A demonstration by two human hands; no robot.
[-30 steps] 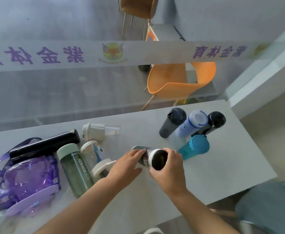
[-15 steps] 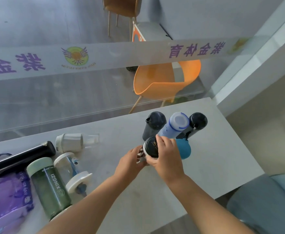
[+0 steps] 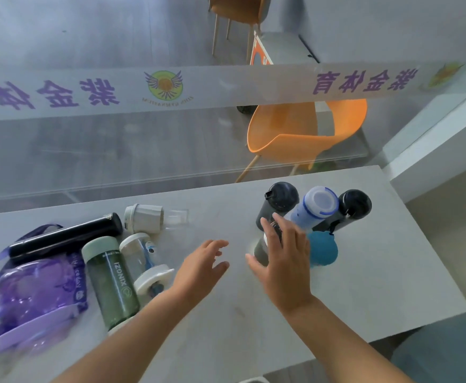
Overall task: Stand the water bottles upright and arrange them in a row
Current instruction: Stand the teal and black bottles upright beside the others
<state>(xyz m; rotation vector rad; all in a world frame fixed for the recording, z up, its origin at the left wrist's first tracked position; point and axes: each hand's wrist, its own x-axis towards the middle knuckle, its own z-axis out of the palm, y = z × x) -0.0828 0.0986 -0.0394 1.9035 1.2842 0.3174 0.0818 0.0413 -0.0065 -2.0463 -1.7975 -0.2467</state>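
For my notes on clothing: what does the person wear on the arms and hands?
Nothing that shows. Both forearms are bare, with no sleeve in view, and the left hand and the right hand carry no glove, ring, watch or bracelet that can be seen. The picture is slightly blurred.

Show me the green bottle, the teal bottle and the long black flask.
green bottle (image 3: pixel 113 283), head view, middle of its lying body.
teal bottle (image 3: pixel 323 248), head view, its lid.
long black flask (image 3: pixel 66 239), head view, middle of its lying body.
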